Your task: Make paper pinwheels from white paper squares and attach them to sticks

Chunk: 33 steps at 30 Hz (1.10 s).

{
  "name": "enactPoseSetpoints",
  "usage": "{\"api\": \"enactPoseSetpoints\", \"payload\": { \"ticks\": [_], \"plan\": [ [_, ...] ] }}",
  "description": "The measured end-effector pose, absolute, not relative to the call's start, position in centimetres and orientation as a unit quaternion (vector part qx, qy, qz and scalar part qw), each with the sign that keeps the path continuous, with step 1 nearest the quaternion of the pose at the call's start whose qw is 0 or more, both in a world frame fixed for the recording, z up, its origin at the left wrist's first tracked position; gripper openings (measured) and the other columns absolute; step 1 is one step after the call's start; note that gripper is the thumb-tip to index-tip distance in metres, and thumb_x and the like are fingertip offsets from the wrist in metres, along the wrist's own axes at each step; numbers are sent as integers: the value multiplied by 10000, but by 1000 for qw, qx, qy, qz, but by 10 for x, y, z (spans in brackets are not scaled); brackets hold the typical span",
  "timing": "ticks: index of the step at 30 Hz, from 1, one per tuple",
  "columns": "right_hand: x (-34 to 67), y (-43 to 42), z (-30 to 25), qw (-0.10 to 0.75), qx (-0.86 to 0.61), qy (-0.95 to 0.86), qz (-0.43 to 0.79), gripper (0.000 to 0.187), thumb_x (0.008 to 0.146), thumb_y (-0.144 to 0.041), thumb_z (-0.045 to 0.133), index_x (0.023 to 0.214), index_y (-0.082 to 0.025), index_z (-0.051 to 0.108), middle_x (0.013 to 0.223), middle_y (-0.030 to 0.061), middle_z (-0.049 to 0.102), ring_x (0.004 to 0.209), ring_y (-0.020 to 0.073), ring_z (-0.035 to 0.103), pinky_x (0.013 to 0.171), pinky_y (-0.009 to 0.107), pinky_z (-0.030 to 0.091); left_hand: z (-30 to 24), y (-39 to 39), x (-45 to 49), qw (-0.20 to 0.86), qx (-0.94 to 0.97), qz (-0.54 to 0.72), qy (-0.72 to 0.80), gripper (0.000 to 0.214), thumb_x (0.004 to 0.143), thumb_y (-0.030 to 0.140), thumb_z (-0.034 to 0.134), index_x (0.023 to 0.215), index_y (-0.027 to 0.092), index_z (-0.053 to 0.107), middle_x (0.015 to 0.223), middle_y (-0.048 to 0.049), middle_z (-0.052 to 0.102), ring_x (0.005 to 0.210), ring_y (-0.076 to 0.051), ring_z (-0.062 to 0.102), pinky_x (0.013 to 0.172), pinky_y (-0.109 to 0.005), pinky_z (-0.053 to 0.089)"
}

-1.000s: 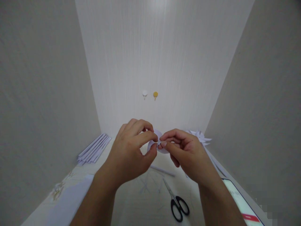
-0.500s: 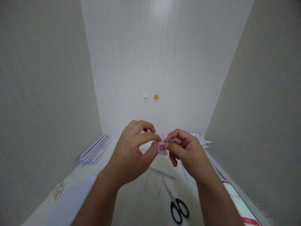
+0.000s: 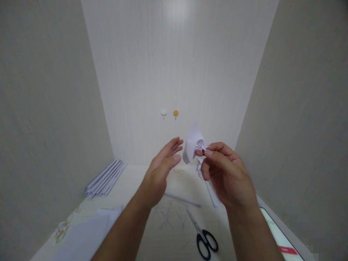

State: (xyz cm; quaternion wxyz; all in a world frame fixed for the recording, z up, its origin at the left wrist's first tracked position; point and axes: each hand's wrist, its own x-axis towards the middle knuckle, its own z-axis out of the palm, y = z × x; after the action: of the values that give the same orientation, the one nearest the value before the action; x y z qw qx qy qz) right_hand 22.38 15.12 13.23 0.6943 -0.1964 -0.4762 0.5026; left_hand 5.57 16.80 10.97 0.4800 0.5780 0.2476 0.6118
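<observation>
A folded white paper piece [image 3: 192, 142], shaped like a flower with curved petals, is held up above the table. My right hand [image 3: 227, 168] pinches its gathered base between thumb and index finger. A thin tan band or string seems to show at that base. My left hand [image 3: 164, 166] is just left of the paper, apart from it, with fingers stretched out and nothing held. Behind my right hand lie more white paper pieces [image 3: 210, 192], partly hidden by it.
Black-handled scissors [image 3: 202, 235] lie at the front. Behind them are a rolled paper stick [image 3: 182, 199] and thin paper scraps [image 3: 165, 214]. Folded paper strips [image 3: 106, 177] are stacked at left, above paper sheets [image 3: 84, 232]. A phone [image 3: 280, 235] lies right. Two hooks [image 3: 175, 114] are on the back wall.
My left hand has let go of the paper piece and opened, moving slightly left. My right hand has raised the paper and moved it a little right, so its petals show.
</observation>
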Motion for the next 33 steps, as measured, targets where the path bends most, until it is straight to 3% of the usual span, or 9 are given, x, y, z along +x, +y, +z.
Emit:
{"api": "enactPoseSetpoints", "payload": {
  "ticks": [3, 5, 11, 17, 27, 33],
  "plan": [
    [224, 151, 133, 701, -198, -472, 497, 152, 735, -215, 861, 781, -184, 720, 764, 24, 819, 393, 72, 616, 439, 164, 441, 105, 164, 64, 476, 643, 562, 211, 709, 899, 271, 716, 1562, 271, 464, 1665, -85, 475, 1568, -311, 366, 1286, -510, 261],
    [224, 152, 131, 692, -200, -479, 501, 149, 739, -218, 859, 785, -182, 721, 768, 30, 821, 402, 75, 623, 452, 169, 443, 104, 161, 68, 464, 666, 547, 206, 689, 930, 231, 687, 1572, 287, 445, 1659, -71, 480, 1556, -295, 386, 1287, -483, 265],
    [221, 153, 126, 683, -213, -500, 488, 137, 773, -234, 843, 792, -195, 713, 768, 24, 823, 430, 84, 633, 487, 201, 465, 105, 162, 74, 448, 671, 559, 194, 510, 972, 179, 596, 1474, 247, 536, 1435, -90, 656, 1362, -266, 585, 1185, -437, 422],
    [214, 148, 129, 713, -287, -524, 368, 104, 756, -201, 806, 762, -200, 702, 650, 4, 771, 452, 116, 637, 486, 238, 506, 111, 159, 76, 390, 688, 568, 226, 336, 985, 205, 541, 1306, 198, 640, 1193, -100, 736, 1141, -243, 681, 987, -387, 554],
    [213, 141, 128, 655, -420, -578, 245, 27, 728, -189, 716, 746, -192, 736, 568, -10, 672, 475, 128, 585, 430, 229, 419, 107, 165, 67, 412, 713, 517, 235, 369, 955, 114, 514, 1259, 212, 698, 1220, -64, 741, 1109, -223, 671, 959, -349, 512],
    [215, 142, 130, 620, -449, -609, 204, 69, 756, -212, 697, 768, -191, 761, 563, -3, 670, 495, 149, 607, 461, 247, 445, 106, 167, 66, 425, 717, 500, 235, 369, 979, 122, 499, 1267, 217, 709, 1216, -64, 750, 1127, -230, 676, 992, -369, 497]
  ]
}}
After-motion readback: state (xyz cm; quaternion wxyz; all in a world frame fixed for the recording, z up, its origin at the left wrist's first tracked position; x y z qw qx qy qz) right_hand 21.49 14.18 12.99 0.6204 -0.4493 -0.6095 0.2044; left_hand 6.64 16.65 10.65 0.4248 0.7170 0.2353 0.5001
